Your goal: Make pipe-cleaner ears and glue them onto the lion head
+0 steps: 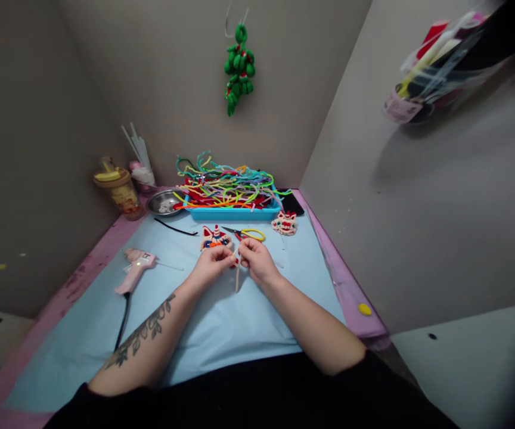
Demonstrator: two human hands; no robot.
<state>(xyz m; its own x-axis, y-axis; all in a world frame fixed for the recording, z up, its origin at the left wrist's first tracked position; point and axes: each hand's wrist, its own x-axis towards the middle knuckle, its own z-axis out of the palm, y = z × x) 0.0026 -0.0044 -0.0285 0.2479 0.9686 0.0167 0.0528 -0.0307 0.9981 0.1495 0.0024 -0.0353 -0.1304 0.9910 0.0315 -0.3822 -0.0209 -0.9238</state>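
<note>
Over the middle of the blue sheet, my left hand (215,263) and my right hand (257,260) meet with their fingers pinched on a pale pipe cleaner (238,280), whose free end hangs down between them. Just behind my left hand lies a craft lion face (215,237) in cream, red, blue and orange, its lower part hidden by the fingers. Yellow-handled pliers (253,234) rest behind my right hand. A second lion face (285,223), cream and red, lies farther back on the right.
A blue tray (233,214) heaped with coloured pipe cleaners stands at the back, beside a metal bowl (164,203) and a drink cup (123,193). The pink glue gun (136,271) and its cord lie left. A black pipe cleaner (176,227) lies behind it. Walls close in the sides.
</note>
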